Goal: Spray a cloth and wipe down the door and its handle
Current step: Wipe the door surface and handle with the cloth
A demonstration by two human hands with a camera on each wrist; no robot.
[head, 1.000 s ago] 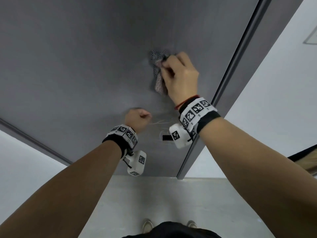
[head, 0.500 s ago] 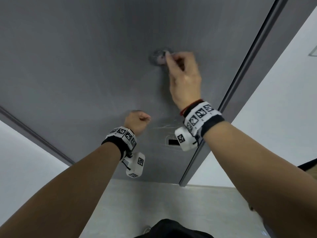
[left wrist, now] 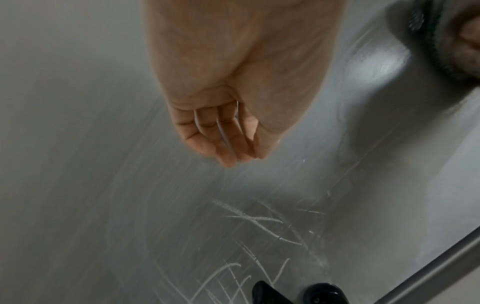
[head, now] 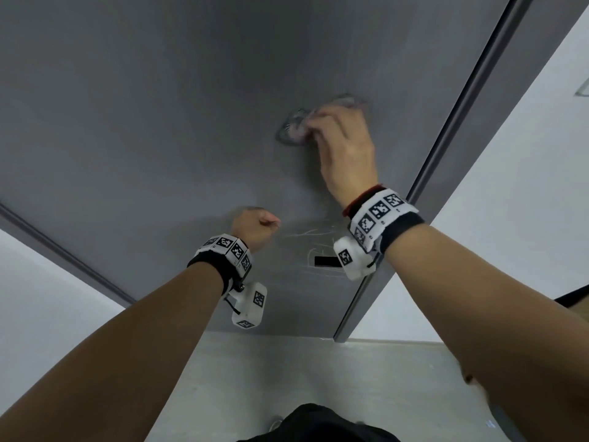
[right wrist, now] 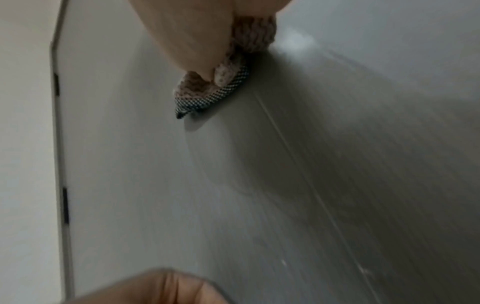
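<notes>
The grey door (head: 159, 122) fills the head view. High on it, my right hand (head: 322, 122) grips a bunched patterned cloth (head: 294, 130) and presses it against the panel. In the right wrist view the cloth (right wrist: 226, 82) bulges out under my right hand (right wrist: 187, 37). Lower and to the left, my left hand (head: 255, 226) is a fist against the door; its fingers (left wrist: 226, 139) curl on nothing. The black handle (head: 325, 261) sits below my right wrist, partly hidden by the wrist camera. The handle (left wrist: 267, 292) also shows at the bottom of the left wrist view.
Pale scratches (head: 312, 232) mark the door above the handle. The dark door edge (head: 446, 154) runs diagonally at the right, with a white wall (head: 510, 202) beyond it. Grey floor (head: 287, 378) lies below. Two dark hinges (right wrist: 64, 203) sit on the door's far edge.
My right hand has kept rubbing the cloth over the same patch of door. The cloth hung beside the hand before and is now bunched at the fingertips. The left fist has not moved.
</notes>
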